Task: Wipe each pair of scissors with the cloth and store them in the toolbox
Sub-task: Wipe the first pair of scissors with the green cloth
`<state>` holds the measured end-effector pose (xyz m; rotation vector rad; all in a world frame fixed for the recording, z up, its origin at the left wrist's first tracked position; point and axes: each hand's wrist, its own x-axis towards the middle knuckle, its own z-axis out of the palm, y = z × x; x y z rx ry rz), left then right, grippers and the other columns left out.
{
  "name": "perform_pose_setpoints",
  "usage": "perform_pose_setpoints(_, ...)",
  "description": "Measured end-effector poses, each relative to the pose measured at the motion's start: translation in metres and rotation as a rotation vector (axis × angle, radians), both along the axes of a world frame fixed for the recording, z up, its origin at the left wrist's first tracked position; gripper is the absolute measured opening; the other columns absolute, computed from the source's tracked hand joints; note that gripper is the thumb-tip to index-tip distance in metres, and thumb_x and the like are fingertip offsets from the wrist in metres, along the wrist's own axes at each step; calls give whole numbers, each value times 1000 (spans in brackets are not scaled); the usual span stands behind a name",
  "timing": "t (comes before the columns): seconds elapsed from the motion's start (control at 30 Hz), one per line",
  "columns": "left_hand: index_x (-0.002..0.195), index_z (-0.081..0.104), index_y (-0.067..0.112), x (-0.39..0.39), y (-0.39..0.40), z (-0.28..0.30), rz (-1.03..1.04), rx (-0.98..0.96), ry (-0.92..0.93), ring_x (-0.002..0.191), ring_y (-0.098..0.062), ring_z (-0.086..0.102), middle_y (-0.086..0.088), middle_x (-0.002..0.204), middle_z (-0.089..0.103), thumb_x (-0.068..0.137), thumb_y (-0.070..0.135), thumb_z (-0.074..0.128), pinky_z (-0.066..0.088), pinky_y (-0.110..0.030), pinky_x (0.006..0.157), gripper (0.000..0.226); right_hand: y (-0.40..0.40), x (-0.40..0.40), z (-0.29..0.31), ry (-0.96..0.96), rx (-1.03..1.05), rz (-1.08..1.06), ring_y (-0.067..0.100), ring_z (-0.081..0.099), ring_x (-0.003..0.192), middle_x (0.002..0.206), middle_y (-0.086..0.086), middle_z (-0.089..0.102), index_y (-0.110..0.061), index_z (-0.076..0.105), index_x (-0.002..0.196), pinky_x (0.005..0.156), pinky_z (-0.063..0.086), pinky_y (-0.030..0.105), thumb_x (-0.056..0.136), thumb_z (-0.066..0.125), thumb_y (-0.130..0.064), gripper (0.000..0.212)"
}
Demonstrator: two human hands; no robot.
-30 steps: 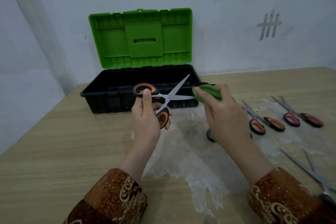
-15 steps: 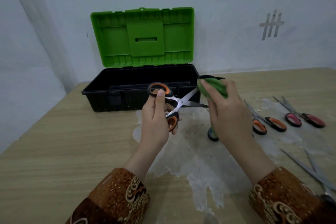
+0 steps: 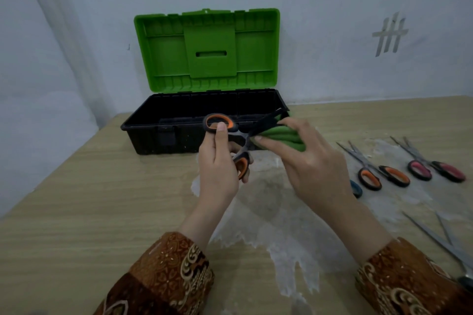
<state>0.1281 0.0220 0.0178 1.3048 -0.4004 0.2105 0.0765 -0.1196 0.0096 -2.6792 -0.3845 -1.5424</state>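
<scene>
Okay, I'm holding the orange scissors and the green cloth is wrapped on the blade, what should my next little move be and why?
Probably draw the cloth along the blade toward the tip. The right hand pinches it around a blade near the pivot, while the left hand holds the scissors by the handles, blades open. The toolbox sits open behind, so storing can follow.

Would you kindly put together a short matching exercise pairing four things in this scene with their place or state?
Things:
1. green cloth
2. toolbox lid
3. pink-handled scissors
4. orange-handled scissors being wiped

Place or state:
A. held by the handles in the left hand
B. lying on the table at the far right
C. raised, open
D. folded around a blade in the right hand

Pairs: 1-D, 2-C, 3-B, 4-A
</scene>
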Motion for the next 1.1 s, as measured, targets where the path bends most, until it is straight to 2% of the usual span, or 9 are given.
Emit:
perform_pose_setpoints(0.07,86,50,13,-1,0,0,20,-13,17,39,-22,45,-22,70,56,105,34,31,37,-25,36,33,6,1,-3,11,-72,33,26,61,85,115,11,62,-29,69,116,47,51,31,88,65,-8,35)
perform_pose_setpoints(0.17,87,49,17,0,2,3,50,-89,115,37,-20,44,-5,54,56,105,35,31,36,-25,35,31,11,4,-5,42,-23,-57,26,61,82,114,11,62,-29,69,116,45,50,30,84,68,-6,39)
perform_pose_setpoints(0.27,89,49,16,3,3,7,60,-158,176,33,-22,40,-10,50,55,105,35,30,35,-25,36,31,11,2,-3,-14,62,-116,27,62,85,115,12,62,-27,69,117,48,51,28,85,64,-6,38)
perform_pose_setpoints(0.37,87,51,16,1,1,7,79,-193,195,35,-20,43,-7,57,56,105,34,33,35,-25,35,31,19,2,-9,-29,-65,-18,24,61,81,115,10,63,-29,67,119,48,50,28,90,60,-9,36)
perform_pose_setpoints(0.53,92,51,12,-2,1,7,68,-144,152,35,-22,44,-11,54,55,105,33,31,37,-26,35,32,16,5,-6,-15,25,-109,26,62,84,115,11,62,-28,67,119,48,48,27,84,65,-4,42)
perform_pose_setpoints(0.63,88,50,12,-3,-1,6,82,-117,115,36,-21,45,-4,56,56,105,34,32,37,-26,34,34,16,3,-7,-49,-58,-40,24,61,81,114,10,63,-30,66,120,46,48,28,89,64,-7,39)
perform_pose_setpoints(0.77,91,51,11,-5,-1,3,79,-64,43,48,-28,52,-21,72,55,105,34,31,39,-28,36,33,21,6,-6,-12,69,-119,27,62,83,115,13,61,-27,67,120,46,48,28,79,70,-2,48)
perform_pose_setpoints(0.87,87,52,14,-4,0,1,127,-20,23,51,-29,50,-21,76,55,104,37,32,40,-30,39,35,24,7,-9,-25,-8,-26,26,62,84,116,12,60,-28,64,122,47,52,30,86,61,-6,43)
perform_pose_setpoints(1.1,90,50,8,-4,-1,1,107,-19,-20,47,-38,46,-34,70,50,105,34,31,39,-29,36,35,16,9,-8,21,45,-99,28,62,83,115,14,61,-28,67,119,44,46,28,81,68,-4,45)
